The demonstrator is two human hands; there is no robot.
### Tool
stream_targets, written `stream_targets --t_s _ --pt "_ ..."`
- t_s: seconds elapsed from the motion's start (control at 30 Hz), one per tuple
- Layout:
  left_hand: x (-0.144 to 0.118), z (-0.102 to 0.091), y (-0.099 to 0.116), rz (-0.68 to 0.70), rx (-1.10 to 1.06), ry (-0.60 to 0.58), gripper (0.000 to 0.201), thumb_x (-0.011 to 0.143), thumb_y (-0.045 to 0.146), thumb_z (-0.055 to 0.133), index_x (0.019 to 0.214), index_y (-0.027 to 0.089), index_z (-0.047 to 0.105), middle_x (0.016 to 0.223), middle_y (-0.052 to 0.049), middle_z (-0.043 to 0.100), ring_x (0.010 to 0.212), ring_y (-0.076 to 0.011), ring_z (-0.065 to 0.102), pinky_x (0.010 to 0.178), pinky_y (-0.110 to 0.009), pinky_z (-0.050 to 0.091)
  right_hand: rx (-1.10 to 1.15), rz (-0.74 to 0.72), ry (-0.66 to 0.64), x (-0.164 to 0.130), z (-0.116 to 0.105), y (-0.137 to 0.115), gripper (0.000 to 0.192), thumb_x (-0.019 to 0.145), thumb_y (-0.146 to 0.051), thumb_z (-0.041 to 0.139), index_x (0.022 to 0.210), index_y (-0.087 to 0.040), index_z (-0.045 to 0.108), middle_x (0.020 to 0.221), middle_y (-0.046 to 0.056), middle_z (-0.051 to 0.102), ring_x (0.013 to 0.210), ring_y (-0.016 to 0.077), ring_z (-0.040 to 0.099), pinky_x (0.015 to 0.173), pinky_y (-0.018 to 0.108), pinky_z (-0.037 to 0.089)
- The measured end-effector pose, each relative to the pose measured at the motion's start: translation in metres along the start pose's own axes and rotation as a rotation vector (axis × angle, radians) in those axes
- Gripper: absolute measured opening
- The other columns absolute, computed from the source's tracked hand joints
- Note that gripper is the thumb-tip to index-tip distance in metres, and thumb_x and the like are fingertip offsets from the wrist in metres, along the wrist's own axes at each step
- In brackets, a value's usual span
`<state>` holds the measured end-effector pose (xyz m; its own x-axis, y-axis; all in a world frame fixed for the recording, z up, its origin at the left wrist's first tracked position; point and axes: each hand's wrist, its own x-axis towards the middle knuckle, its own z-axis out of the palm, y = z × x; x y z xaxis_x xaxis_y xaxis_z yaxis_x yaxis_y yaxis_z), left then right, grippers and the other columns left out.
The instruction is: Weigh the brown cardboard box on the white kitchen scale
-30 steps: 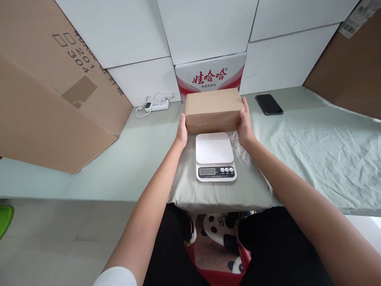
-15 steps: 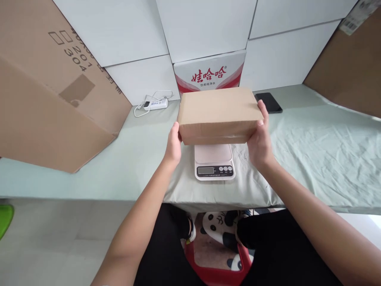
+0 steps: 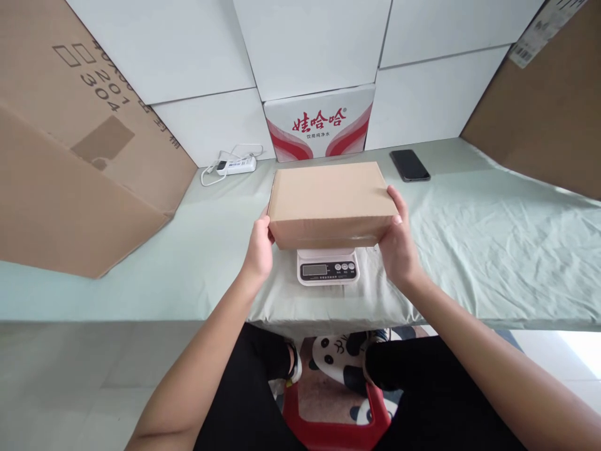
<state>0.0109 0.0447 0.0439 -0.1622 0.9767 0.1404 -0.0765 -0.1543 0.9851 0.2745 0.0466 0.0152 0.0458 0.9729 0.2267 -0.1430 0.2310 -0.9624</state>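
A closed brown cardboard box (image 3: 331, 194) is held level between my two hands, over a white kitchen scale (image 3: 328, 270). My left hand (image 3: 260, 247) grips the box's left end, thumb at the top edge. On the right end, my right hand (image 3: 399, 241) is closed with fingers along the side and thumb near the front corner. Only the scale's front part shows, with its grey display and several buttons; the box hides its platform. I cannot tell whether the box touches the scale.
A black phone (image 3: 410, 165) lies at the back right of the green-clothed table (image 3: 469, 250). A white device with a cable (image 3: 237, 165) lies back left. Behind stands a white and red printed carton (image 3: 319, 122). Large cardboard panels (image 3: 94, 188) flank both sides.
Both hands have brought the box down and nearer, so it covers more of the scale. The phone and the printed carton now show in full. The view has shifted slightly.
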Motion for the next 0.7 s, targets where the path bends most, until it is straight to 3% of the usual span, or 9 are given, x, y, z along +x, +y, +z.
stream_targets --t_s 0.13,0.3,0.47,0.7 --pt "-0.007 0.001 -0.004 0.014 -0.004 0.005 0.042 0.1 0.044 0.044 0.12 0.03 0.078 0.14 -0.007 0.083 0.159 -0.0322 0.059 0.125 -0.045 0.057 -0.05 -0.053 -0.022 0.001 -0.004 0.005 0.065 0.104 -0.078 0.049 0.164 -0.054 0.044 0.183 -0.008 0.043 0.175 0.0318 0.038 0.143 0.063 0.04" --pt "-0.01 0.001 -0.003 0.022 -0.008 0.007 0.043 0.102 0.044 0.045 0.124 0.026 0.077 0.144 -0.007 0.082 0.157 -0.0321 0.06 0.122 -0.043 0.058 -0.098 -0.095 -0.044 0.003 -0.007 0.014 0.067 0.104 -0.079 0.047 0.166 -0.055 0.04 0.183 -0.007 0.041 0.175 0.0363 0.036 0.143 0.07 0.037" --pt "-0.01 -0.001 -0.002 0.004 0.019 -0.001 0.049 0.104 0.045 0.043 0.136 0.028 0.077 0.153 -0.005 0.078 0.165 -0.0325 0.054 0.128 -0.045 0.054 -0.07 -0.076 -0.032 0.005 -0.006 0.013 0.071 0.101 -0.082 0.052 0.166 -0.054 0.042 0.184 -0.007 0.041 0.177 0.0361 0.033 0.144 0.07 0.036" --pt "-0.005 -0.019 0.002 0.046 0.124 0.184 0.068 0.11 0.06 0.037 0.17 0.031 0.055 0.188 -0.002 0.042 0.178 -0.0269 0.032 0.147 -0.047 0.027 -0.07 -0.058 0.005 0.012 -0.015 0.008 0.076 0.099 -0.086 0.048 0.169 -0.06 0.037 0.177 -0.002 0.051 0.171 0.0404 0.044 0.135 0.075 0.045"
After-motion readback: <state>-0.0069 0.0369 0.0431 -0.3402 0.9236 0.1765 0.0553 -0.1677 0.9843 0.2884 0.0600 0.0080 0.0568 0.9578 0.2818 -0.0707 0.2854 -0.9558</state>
